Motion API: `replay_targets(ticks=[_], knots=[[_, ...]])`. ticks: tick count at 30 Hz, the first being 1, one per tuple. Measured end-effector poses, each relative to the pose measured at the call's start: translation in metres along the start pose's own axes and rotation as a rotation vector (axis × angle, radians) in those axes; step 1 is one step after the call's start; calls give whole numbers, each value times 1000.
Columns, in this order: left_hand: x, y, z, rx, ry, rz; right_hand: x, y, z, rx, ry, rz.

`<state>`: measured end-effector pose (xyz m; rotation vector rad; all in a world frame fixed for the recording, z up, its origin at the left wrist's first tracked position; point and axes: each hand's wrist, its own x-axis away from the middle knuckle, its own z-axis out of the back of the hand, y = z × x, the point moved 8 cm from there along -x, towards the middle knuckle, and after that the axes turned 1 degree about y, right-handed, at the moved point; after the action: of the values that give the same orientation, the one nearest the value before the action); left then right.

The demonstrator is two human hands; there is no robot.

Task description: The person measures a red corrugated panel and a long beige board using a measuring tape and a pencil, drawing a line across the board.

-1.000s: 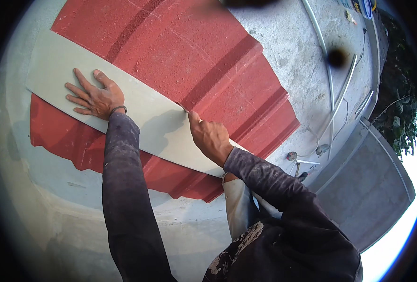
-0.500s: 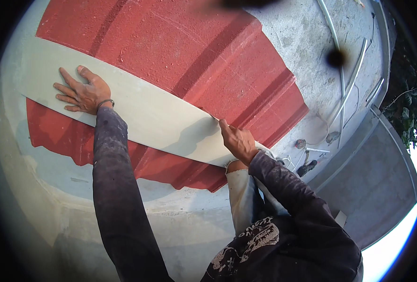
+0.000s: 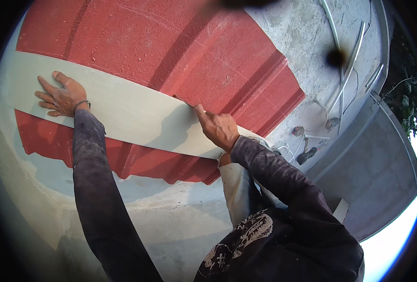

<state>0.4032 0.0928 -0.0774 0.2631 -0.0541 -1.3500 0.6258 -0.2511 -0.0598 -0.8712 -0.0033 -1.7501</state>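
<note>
A long pale grey flat board (image 3: 133, 113) lies across a red ribbed roofing sheet (image 3: 170, 37). My left hand (image 3: 63, 96) presses on the board near its left end, palm down with fingers spread. At the board's far edge, toward the right, my right hand (image 3: 219, 129) is closed around a thin dark pointed tool (image 3: 182, 99). Its tip touches the red sheet right beside that edge; most of it is hidden in my fingers, so its kind is unclear. My knee, in torn pale trousers (image 3: 234, 188), is at the board's right end.
White pipes (image 3: 347, 80) and thin cords lie on the rough concrete floor (image 3: 293, 33) at the right. A dark hand tool (image 3: 307, 155) rests near a white cable. A low grey wall (image 3: 373, 164) curves along the right side, with leaves beyond it.
My right hand has drawn the pointed tool leftward along the board's far edge. My left hand stays flat on the board. The whole view has turned slightly.
</note>
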Motion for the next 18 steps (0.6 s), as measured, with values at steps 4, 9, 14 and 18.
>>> replay_targets(ticks=[4, 9, 14, 18], knots=[[0, -11, 3, -11, 17, 13, 63, 48, -11, 99, -197, -87], [3, -10, 3, -10, 22, 2, 53, 24, 4, 132, -235, -79], [3, -8, -1, 7, 20, 9, 32, 11, -2, 109, -70, -4], [0, -8, 5, -16, 26, -2, 87, 49, -18, 231, -232, -76]])
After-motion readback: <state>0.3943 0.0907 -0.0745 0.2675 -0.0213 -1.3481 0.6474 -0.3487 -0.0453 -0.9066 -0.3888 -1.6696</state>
